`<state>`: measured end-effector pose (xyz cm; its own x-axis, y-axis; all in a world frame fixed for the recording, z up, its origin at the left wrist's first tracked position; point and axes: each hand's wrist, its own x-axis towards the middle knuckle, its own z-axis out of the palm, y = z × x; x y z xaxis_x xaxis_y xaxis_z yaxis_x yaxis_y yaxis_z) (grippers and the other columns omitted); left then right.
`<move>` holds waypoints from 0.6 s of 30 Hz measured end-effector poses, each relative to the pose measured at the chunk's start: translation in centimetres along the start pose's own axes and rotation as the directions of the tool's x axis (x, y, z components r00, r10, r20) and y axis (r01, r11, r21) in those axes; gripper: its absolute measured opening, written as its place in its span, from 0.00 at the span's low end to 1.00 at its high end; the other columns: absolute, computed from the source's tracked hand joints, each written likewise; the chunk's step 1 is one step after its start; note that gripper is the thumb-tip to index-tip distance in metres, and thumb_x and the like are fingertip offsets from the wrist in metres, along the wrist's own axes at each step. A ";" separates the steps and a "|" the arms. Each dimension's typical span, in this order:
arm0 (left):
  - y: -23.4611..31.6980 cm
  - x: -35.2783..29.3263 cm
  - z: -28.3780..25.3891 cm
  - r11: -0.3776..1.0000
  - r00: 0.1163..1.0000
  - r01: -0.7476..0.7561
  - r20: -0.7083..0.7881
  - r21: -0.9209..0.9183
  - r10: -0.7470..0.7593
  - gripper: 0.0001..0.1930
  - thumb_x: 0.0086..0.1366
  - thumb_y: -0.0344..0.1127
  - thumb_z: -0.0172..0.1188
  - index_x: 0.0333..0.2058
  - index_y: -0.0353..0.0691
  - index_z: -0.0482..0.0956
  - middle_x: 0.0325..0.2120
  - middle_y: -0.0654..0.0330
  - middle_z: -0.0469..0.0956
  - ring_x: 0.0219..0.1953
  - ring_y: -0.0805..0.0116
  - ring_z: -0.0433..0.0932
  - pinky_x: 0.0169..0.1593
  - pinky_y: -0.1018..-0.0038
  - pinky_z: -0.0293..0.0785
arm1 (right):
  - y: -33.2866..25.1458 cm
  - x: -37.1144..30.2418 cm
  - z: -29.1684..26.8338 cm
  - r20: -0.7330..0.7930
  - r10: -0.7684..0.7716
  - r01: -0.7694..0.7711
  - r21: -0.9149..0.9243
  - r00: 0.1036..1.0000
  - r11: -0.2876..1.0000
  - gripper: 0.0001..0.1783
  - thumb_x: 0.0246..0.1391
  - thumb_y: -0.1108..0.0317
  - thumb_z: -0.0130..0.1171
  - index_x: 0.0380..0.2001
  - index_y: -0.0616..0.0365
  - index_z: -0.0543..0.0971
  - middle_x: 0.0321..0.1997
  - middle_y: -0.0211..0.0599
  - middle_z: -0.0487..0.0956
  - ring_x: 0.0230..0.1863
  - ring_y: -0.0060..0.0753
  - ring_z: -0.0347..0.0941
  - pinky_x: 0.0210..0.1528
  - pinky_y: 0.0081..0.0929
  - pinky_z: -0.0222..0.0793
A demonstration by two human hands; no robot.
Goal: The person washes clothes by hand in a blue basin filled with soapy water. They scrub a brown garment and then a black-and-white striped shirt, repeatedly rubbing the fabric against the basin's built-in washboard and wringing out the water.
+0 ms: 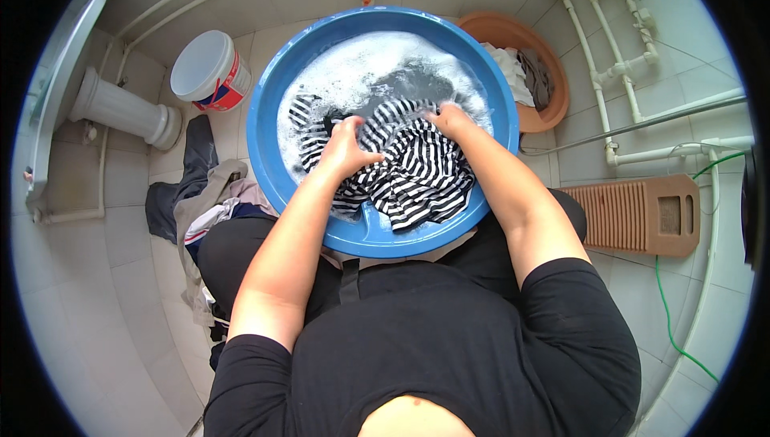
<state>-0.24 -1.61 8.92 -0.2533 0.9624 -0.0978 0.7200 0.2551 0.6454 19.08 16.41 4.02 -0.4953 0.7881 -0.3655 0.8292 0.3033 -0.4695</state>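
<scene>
A black-and-white striped garment (425,164) lies bunched and wet in a round blue basin (385,246) of foamy water. On the garment's left side rests my left hand (345,151), its thumb spread well away from its curled fingers. Some of those fingertips are hidden at the cloth. My right hand (451,122) pinches the upper right part of the garment, where a striped fold stretches leftward from the fingers. White suds (345,64) cover much of the water, with a darker patch of water beyond the hands.
Left of the basin stand a white-and-red bucket (204,68) and a white pedestal (128,112), with piled clothes (200,188) nearer me. An orange-brown tub (553,76) holds cloth at the far right. A brown washboard (638,215) lies right, near pipes and a green hose (670,321).
</scene>
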 end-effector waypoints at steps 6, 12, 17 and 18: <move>-1.4 1.2 0.6 0.584 0.977 0.184 0.214 -0.791 -0.017 0.16 0.52 0.36 0.62 0.39 0.36 0.75 0.33 0.64 0.77 0.35 0.75 0.74 0.40 0.76 0.69 | -6.1 -2.6 -0.3 -0.170 -0.272 0.321 0.511 0.947 0.798 0.24 0.43 0.48 0.60 0.25 0.64 0.77 0.25 0.44 0.77 0.29 0.38 0.73 0.36 0.34 0.66; -1.3 2.1 -0.6 -0.509 0.960 0.156 0.251 -0.847 -0.122 0.19 0.59 0.46 0.56 0.42 0.38 0.72 0.37 0.55 0.75 0.38 0.64 0.76 0.44 0.66 0.73 | -14.8 -10.4 0.1 -0.611 -0.575 0.744 0.034 0.543 0.667 0.17 0.39 0.60 0.64 0.12 0.59 0.71 0.47 0.40 0.72 0.38 0.37 0.73 0.37 0.30 0.70; -0.4 1.0 1.2 -0.311 0.870 0.224 0.334 -0.923 -0.363 0.14 0.60 0.48 0.56 0.32 0.43 0.71 0.24 0.63 0.72 0.24 0.71 0.71 0.27 0.76 0.70 | -16.9 -13.8 2.3 -0.549 -0.735 0.894 0.054 0.398 0.444 0.14 0.36 0.63 0.65 0.22 0.56 0.70 0.36 0.36 0.73 0.35 0.40 0.71 0.34 0.31 0.69; 1.0 0.2 0.9 -0.306 0.901 0.158 0.264 -0.939 -0.345 0.13 0.61 0.47 0.55 0.30 0.44 0.70 0.25 0.64 0.72 0.24 0.70 0.70 0.26 0.75 0.69 | -16.7 -13.4 2.2 -0.557 -0.754 0.904 -0.012 0.348 0.427 0.15 0.37 0.59 0.65 0.22 0.54 0.70 0.33 0.35 0.72 0.34 0.40 0.70 0.32 0.30 0.68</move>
<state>0.98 -1.11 8.85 -0.3061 0.8037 -0.5103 -0.8667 -0.0135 0.4986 11.27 -0.40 14.94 -0.6531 0.3441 0.6746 -0.0911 0.8487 -0.5210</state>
